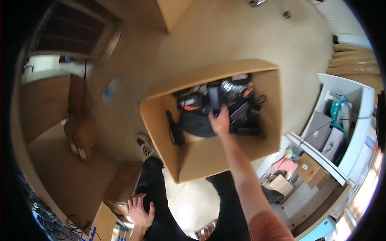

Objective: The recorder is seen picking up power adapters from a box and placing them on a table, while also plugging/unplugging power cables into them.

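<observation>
A large open cardboard box (209,158) stands on the floor in front of my legs. My right hand (220,121) reaches down into it, thumb and fingers closed on the near end of a dark, oblong block-like item (216,99); its exact kind is blurred. Around that hand lie a black fabric pouch (197,123), a shiny clear plastic wrapping (233,89) and several black items with orange parts. Against the box's left wall leans a black elongated item (175,130). My left hand (140,211) lies beside my left leg with its fingers spread, holding nothing.
A plastic bottle (111,89) lies on the floor at the left. On the right, an open white drawer (364,108) holds boxes and teal cables, above a lower compartment with a small carton (310,170). Tangled cables (60,227) are at lower left.
</observation>
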### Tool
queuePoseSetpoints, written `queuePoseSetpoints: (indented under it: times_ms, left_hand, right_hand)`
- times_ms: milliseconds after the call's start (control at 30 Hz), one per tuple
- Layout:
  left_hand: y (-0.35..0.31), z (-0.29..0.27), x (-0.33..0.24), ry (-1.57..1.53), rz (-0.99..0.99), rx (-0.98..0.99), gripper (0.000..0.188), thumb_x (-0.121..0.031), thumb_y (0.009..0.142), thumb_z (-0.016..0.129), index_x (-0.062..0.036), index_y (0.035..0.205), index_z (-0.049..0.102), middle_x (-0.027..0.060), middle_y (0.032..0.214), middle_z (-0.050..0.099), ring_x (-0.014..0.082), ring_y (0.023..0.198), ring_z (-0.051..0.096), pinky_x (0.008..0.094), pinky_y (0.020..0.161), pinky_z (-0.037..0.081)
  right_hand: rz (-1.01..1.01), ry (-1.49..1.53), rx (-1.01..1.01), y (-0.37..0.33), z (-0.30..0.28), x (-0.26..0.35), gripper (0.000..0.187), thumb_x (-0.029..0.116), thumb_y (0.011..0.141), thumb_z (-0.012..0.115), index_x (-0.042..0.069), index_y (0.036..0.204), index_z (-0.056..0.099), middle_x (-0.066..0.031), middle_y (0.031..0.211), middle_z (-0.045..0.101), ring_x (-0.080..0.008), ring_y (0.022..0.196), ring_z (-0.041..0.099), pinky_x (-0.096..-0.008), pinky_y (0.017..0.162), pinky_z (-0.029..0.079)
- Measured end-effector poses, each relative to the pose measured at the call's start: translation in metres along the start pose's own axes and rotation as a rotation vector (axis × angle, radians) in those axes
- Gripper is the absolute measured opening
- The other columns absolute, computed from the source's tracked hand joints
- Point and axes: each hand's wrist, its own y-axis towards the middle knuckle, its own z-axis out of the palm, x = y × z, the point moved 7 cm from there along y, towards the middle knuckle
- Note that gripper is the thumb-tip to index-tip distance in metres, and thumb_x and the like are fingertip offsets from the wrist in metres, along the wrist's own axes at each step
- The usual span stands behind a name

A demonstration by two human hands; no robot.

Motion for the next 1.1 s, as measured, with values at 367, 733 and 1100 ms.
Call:
queuePoseSetpoints:
  times_ms: [367, 733, 1100]
  left_hand:
    - [0.010, -0.009, 0.015, -0.072, 0.033, -0.093, 0.018, -0.013, 0.079, 0.062, -0.0068, 0.096, 0.066, 0.0135, 0.106, 0.069, 0.0386, 0.108, 0.060, 0.0476, 0.095, 0.047]
    - [-0.035, 0.002, -0.035, -0.369, 0.003, -0.098, 0.038, -0.042, 0.092, 0.065, -0.0110, 0.114, 0.072, 0.0068, 0.112, 0.071, 0.0275, 0.112, 0.060, 0.0455, 0.101, 0.044]
    - [-0.229, -0.146, -0.056, -1.920, -0.277, -0.170, 0.048, -0.031, 0.089, 0.079, -0.0028, 0.122, 0.059, 0.0092, 0.107, 0.069, 0.0176, 0.097, 0.067, 0.0337, 0.085, 0.055]
  right_hand:
    - [-0.042, -0.270, -0.039, 0.055, -0.002, -0.010, 0.059, 0.037, 0.079, 0.076, -0.001, 0.120, 0.057, -0.0260, 0.114, 0.064, -0.0437, 0.109, 0.061, -0.0516, 0.092, 0.052]
    - [0.321, 0.784, 0.522, -0.279, -0.207, 0.117, 0.041, 0.024, 0.097, 0.062, -0.003, 0.128, 0.062, -0.0057, 0.113, 0.069, -0.0142, 0.103, 0.061, -0.0297, 0.093, 0.046]
    - [-0.878, -0.271, 0.865, -0.493, -0.300, 0.330, 0.039, 0.032, 0.095, 0.066, 0.002, 0.119, 0.064, -0.0135, 0.095, 0.073, -0.0256, 0.085, 0.071, -0.0381, 0.081, 0.055]
